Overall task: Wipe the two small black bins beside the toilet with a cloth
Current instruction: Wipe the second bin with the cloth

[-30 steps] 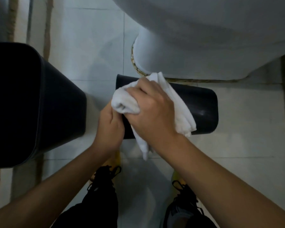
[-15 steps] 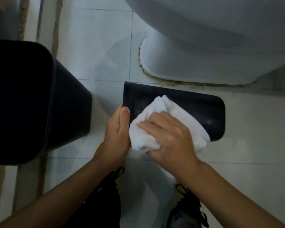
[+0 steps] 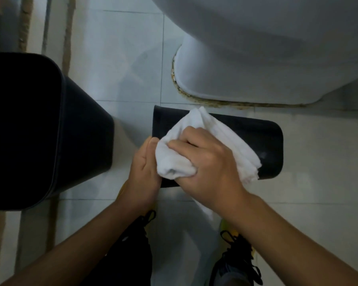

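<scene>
My right hand (image 3: pixel 207 164) bunches the white cloth (image 3: pixel 196 145) against the small black bin (image 3: pixel 256 137) lying on its side by the toilet (image 3: pixel 256 58); my left hand (image 3: pixel 145 168) grips its near end.

A strip of bare pale floor tile (image 3: pixel 132 83) lies open between the tall upright black plastic bin (image 3: pixel 29 131) and the black plastic bin lying on its side (image 3: pixel 256 139). The white ceramic toilet base (image 3: pixel 236 75) closes the far side just beyond the lying bin.
</scene>
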Demonstrator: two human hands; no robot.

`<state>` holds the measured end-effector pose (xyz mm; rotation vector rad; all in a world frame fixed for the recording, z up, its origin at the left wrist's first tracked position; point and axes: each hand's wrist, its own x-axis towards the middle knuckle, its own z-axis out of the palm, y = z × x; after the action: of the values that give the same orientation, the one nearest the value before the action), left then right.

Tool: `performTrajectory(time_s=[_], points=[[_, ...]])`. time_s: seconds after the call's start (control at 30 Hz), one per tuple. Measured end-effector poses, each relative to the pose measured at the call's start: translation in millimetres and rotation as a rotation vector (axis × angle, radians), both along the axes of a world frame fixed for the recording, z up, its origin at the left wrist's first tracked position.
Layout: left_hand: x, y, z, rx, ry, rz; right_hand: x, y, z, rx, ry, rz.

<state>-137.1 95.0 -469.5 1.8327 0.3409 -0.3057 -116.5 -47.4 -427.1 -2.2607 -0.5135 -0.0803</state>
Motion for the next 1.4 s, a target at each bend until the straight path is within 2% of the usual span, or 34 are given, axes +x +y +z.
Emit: performTrajectory(time_s=[0.07,0.13,0.27,0.33,0.4,0.47,0.57,0.63,0.77,0.87,0.97,1.07,1.13,1.27,1.4], points=[[1.4,-1.2,5.7,-0.045,-0.024,0.052,0.1,-15.8,-1.9,-0.04,-0.036,0.08],[5.0,-6.6,14.3,-0.057,-0.067,0.08,-1.3,-45.3,-8.5,-0.082,-0.036,0.073],[8.0,-13.0,21.8,-0.057,-0.063,0.091,-0.1,-102.9,-13.8,-0.066,0.026,-0.332],[11.1,-16.5,24.3,-0.073,-0.05,0.11,3.3,-103.4,-12.9,-0.033,-0.004,-0.522],[13.1,-21.1,26.8,-0.097,-0.032,0.114,3.4,-86.3,-11.0,0.005,0.009,-0.601],[13.5,-20.4,26.0,-0.091,-0.03,0.115,-2.8,-57.7,-9.3,0.071,0.045,-0.49],[10.5,-13.3,17.5,-0.079,-0.067,0.082,-7.5,-7.7,-5.2,0.172,0.089,-0.154],[9.1,-11.2,14.0,-0.103,-0.077,0.087,-3.6,5.9,-3.6,0.23,0.089,-0.058],[10.5,-14.1,20.5,0.023,-0.131,0.104,-5.4,-29.1,-11.7,0.22,0.084,-0.123],[9.6,-16.8,23.8,0.057,-0.122,0.082,-6.1,-76.0,-11.9,0.226,0.153,-0.343],[10.9,-20.6,26.7,0.033,-0.11,0.111,-1.6,-96.9,-14.2,0.193,0.088,-0.597],[14.8,-23.0,26.8,0.012,-0.082,0.109,5.5,-84.5,-15.0,0.146,0.063,-0.672],[15.1,-23.4,26.6,0.025,-0.094,0.1,6.5,-68.8,-11.8,0.133,0.079,-0.598],[9.3,-18.2,15.6,-0.015,-0.109,0.102,1.5,-12.4,-3.5,0.102,0.107,-0.262],[9.5,-5.5,-1.1,-0.059,-0.114,0.024,9.6,9.2,-2.8,0.242,0.03,-0.184]])
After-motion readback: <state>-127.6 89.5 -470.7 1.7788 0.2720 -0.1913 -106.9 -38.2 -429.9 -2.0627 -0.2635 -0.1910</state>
